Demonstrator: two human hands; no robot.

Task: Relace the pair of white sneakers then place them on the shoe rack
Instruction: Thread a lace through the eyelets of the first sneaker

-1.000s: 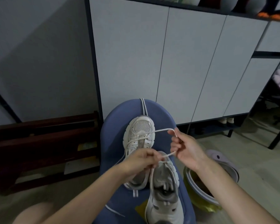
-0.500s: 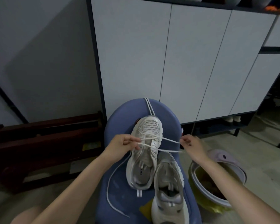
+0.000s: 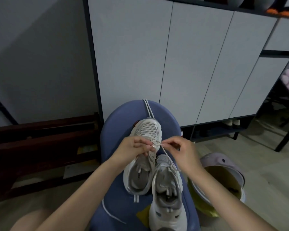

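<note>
Two white sneakers lie on a blue padded seat (image 3: 113, 130). The far sneaker (image 3: 145, 147) points away from me; the near sneaker (image 3: 168, 194) lies beside it on the right, closer to me. My left hand (image 3: 132, 150) and my right hand (image 3: 180, 150) meet over the far sneaker's eyelets, each pinching the white lace (image 3: 157, 144). A loose lace end (image 3: 110, 212) trails over the seat near my left forearm. A second lace (image 3: 148, 109) hangs over the seat's far edge.
A white cabinet (image 3: 157, 55) with tall doors stands right behind the seat, with an open low shelf (image 3: 223, 129) holding shoes at its foot. A dark wooden rack (image 3: 40, 147) lies left. A lidded bin (image 3: 223, 177) with a yellow liner sits right.
My hands, spread apart with the lace stretched between them half a second ago, have come together over the far sneaker's eyelets. The view has tilted slightly.
</note>
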